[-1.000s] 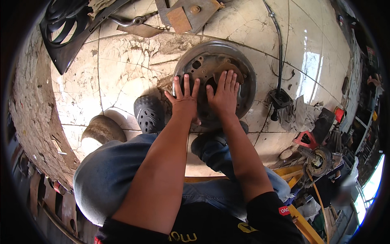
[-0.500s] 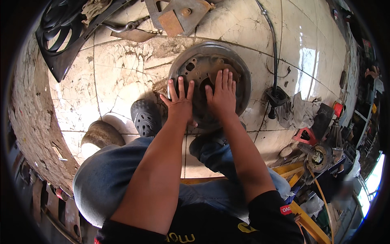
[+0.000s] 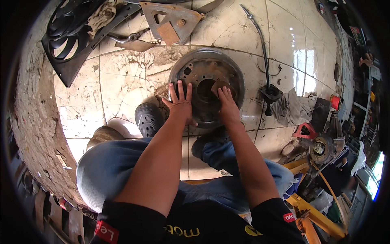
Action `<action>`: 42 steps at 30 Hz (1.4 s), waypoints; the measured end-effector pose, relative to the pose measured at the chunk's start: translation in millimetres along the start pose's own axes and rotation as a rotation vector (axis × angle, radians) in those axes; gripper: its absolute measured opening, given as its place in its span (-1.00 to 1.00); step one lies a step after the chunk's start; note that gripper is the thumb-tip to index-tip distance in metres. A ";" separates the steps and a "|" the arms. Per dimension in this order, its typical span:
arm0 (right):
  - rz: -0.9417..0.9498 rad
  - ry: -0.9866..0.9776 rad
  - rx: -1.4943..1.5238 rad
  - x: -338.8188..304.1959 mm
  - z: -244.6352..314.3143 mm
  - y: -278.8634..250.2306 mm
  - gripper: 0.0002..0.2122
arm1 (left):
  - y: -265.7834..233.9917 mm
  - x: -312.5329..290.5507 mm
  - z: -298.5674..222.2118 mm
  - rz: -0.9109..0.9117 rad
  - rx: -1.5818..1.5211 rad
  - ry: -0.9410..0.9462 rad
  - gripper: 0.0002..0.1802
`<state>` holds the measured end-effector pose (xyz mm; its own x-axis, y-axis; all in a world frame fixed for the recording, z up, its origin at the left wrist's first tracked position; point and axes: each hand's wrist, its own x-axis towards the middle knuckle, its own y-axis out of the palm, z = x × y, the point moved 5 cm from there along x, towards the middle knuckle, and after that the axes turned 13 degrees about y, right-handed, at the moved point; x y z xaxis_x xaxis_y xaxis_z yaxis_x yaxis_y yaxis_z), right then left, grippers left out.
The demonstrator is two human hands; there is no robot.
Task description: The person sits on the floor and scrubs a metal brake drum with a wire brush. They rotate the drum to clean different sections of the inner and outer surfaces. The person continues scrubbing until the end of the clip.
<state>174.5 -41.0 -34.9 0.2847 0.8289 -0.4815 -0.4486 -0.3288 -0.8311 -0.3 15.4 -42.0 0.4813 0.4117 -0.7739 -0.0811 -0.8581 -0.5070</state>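
A round, dark metal plate with a raised rim [image 3: 205,53], a centre hole and several smaller holes, lies on the tiled floor in front of me. It looks like a drum-brake backing plate. Spread fingers of my left hand [image 3: 180,106] rest on its left side, holding nothing. On the right side, my right hand [image 3: 229,109] has its fingers together over a small brown sheet that looks like sandpaper [image 3: 216,85], beside the centre hole. Its thumb is hidden.
A black fan shroud [image 3: 67,67] and rusty metal brackets [image 3: 170,18] lie at the far left. A black lever on a base [image 3: 270,94] and a grey rag [image 3: 293,109] lie to the right, near a red stand [image 3: 304,131]. My clog [image 3: 149,120] is beside the plate.
My right hand has moved down and slightly right; its fingers, earlier stretched out flat, are now more bent. More of the centre hole shows. My left hand stays on the plate.
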 end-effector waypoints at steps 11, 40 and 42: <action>0.099 0.182 0.647 -57.3 -36.4 -142.4 -0.57 | 16.7 7.5 46.2 -0.810 -0.593 0.003 0.05; -0.295 0.070 1.365 -169.6 -20.5 -231.5 -0.72 | -116.2 -41.7 -94.8 -0.534 -1.048 0.216 -0.62; -0.339 0.045 1.380 -170.7 -28.5 -232.6 -0.73 | -130.3 -57.2 -117.4 -0.525 -0.948 0.214 -0.64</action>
<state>254.4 -118.9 232.7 0.5578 0.7538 -0.3472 -0.8004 0.5993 0.0153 85.2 67.7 112.9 0.4085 0.8108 -0.4191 0.8356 -0.5170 -0.1857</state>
